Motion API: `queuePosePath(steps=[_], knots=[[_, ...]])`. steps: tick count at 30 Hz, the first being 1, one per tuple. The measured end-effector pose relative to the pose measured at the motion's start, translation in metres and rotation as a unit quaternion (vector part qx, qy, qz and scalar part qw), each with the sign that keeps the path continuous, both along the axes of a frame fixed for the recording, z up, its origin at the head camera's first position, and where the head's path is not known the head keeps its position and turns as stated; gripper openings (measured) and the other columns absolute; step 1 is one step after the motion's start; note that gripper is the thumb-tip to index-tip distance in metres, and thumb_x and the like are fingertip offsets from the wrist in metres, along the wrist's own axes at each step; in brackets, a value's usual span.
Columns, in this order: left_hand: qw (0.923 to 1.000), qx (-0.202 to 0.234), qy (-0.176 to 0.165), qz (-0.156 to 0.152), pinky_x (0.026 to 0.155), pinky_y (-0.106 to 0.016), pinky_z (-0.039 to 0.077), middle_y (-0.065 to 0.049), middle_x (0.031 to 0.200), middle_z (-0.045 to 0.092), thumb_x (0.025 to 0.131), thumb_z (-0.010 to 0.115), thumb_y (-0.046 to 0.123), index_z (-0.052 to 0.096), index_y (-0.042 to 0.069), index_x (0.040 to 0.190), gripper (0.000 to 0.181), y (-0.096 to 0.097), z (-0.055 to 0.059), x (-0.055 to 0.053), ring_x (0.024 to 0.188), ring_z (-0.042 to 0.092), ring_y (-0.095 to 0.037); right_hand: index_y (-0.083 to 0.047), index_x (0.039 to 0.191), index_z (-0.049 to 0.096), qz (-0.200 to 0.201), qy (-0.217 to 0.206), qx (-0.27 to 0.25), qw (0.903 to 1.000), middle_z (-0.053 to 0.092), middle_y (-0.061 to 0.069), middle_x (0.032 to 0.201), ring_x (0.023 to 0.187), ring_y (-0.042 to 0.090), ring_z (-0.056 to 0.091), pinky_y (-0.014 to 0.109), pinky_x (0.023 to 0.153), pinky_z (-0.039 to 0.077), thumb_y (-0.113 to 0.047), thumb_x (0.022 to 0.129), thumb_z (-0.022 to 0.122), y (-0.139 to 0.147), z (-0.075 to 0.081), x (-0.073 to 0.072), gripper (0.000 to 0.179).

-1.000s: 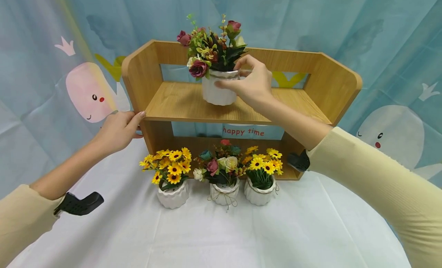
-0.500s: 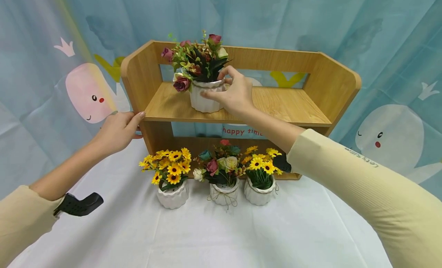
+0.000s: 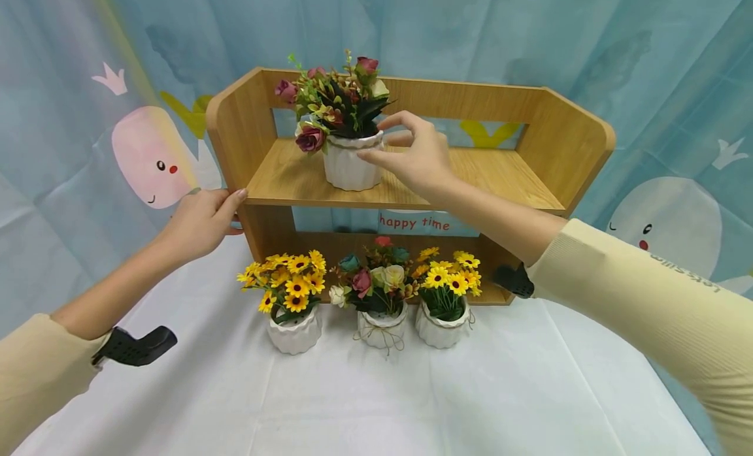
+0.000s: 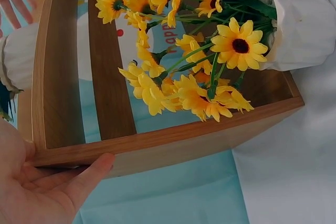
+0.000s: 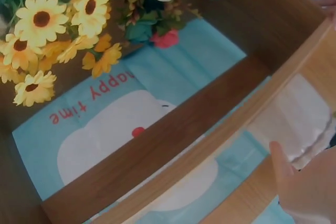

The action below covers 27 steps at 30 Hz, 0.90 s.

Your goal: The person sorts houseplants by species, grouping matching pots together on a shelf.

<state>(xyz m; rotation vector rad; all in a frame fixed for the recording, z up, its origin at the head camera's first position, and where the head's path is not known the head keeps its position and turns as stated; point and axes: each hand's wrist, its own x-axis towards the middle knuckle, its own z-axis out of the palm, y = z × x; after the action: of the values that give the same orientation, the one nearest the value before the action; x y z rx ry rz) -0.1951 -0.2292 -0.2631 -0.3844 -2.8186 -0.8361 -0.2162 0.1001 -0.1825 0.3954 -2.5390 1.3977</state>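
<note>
My left hand (image 3: 202, 224) grips the left side of a two-tier wooden shelf (image 3: 470, 175), its thumb on the board's front edge. A white pot of artificial roses (image 3: 351, 165) stands upright on the upper board, left of the middle. Beside that pot is my right hand (image 3: 423, 152), thumb and fingers spread apart near its right side. The thumb overlaps the pot in the head view, so touching cannot be told there. In the right wrist view the thumb (image 5: 281, 161) is straight beside the white pot (image 5: 296, 119).
In front of the lower tier stand a left pot of yellow daisies (image 3: 294, 335), a mixed rose pot (image 3: 382, 325) and a right pot of yellow daisies (image 3: 442, 332). They rest on a white tablecloth (image 3: 353, 404). A blue curtain (image 3: 470, 31) hangs behind.
The rose pot came left and down onto the upper board, then stayed put. My right hand has since loosened and drawn slightly right. My left hand has not moved.
</note>
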Motion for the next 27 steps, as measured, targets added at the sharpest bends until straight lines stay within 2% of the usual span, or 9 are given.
queuePosePath(steps=[3,7,9,14,19,23,27], knots=[[1.0000,-0.004,0.002,-0.003,0.065,-0.041,0.051,-0.021,0.080,0.068,0.116,0.034,0.033,0.066,-0.011,0.103,0.056,0.000,0.001,-0.001,0.085,0.077,-0.042,-0.016,0.135,0.064,-0.002,0.000,-0.001,1.0000,0.071,0.009,0.135,0.125,0.022,0.065,0.042,0.094,0.053,-0.033,0.093,0.083,0.004,0.005,0.006,0.049],[0.9999,-0.011,0.001,-0.012,0.071,-0.047,0.055,-0.025,0.087,0.072,0.116,0.033,0.030,0.067,-0.014,0.111,0.056,-0.002,0.002,-0.002,0.084,0.078,-0.041,-0.016,0.135,0.064,0.005,0.009,-0.003,0.9999,0.069,0.007,0.138,0.124,0.019,0.066,0.043,0.094,0.054,-0.033,0.095,0.081,0.008,0.008,0.013,0.047],[0.9998,-0.014,-0.003,-0.014,0.070,-0.046,0.055,-0.025,0.085,0.071,0.117,0.033,0.030,0.066,-0.015,0.112,0.056,-0.003,0.002,-0.003,0.085,0.078,-0.042,-0.015,0.136,0.063,0.009,0.013,-0.003,0.9999,0.067,0.006,0.141,0.125,0.019,0.066,0.043,0.094,0.054,-0.032,0.096,0.080,0.011,0.008,0.016,0.046],[0.9996,-0.025,0.000,-0.010,0.065,-0.039,0.049,-0.023,0.081,0.071,0.117,0.031,0.030,0.068,-0.014,0.104,0.058,-0.004,0.003,-0.003,0.085,0.075,-0.045,-0.014,0.136,0.063,0.010,0.020,0.007,0.9997,0.058,0.004,0.151,0.130,0.021,0.065,0.044,0.098,0.055,-0.031,0.097,0.079,0.016,0.002,0.024,0.046],[0.9996,-0.026,-0.008,-0.012,0.068,-0.041,0.052,-0.026,0.086,0.071,0.116,0.031,0.028,0.067,-0.015,0.106,0.057,-0.005,0.004,-0.004,0.088,0.076,-0.045,-0.010,0.139,0.062,0.025,0.040,0.019,0.9987,0.056,0.007,0.152,0.131,0.028,0.065,0.045,0.101,0.056,-0.027,0.096,0.080,0.020,-0.011,0.031,0.049],[0.9993,-0.026,-0.023,-0.011,0.064,-0.037,0.048,-0.018,0.075,0.065,0.116,0.031,0.028,0.065,-0.011,0.094,0.056,-0.004,0.006,-0.004,0.091,0.076,-0.045,-0.009,0.141,0.060,0.033,0.046,0.010,0.9984,0.058,0.011,0.150,0.127,0.034,0.067,0.045,0.100,0.057,-0.024,0.095,0.081,0.021,-0.020,0.036,0.052],[0.9993,-0.024,-0.027,-0.011,0.063,-0.036,0.047,-0.012,0.068,0.061,0.116,0.031,0.028,0.064,-0.008,0.089,0.055,-0.003,0.006,-0.004,0.091,0.076,-0.045,-0.008,0.142,0.059,0.039,0.053,0.000,0.9978,0.061,0.015,0.146,0.128,0.035,0.067,0.046,0.103,0.055,-0.023,0.095,0.081,0.023,-0.026,0.043,0.054]])
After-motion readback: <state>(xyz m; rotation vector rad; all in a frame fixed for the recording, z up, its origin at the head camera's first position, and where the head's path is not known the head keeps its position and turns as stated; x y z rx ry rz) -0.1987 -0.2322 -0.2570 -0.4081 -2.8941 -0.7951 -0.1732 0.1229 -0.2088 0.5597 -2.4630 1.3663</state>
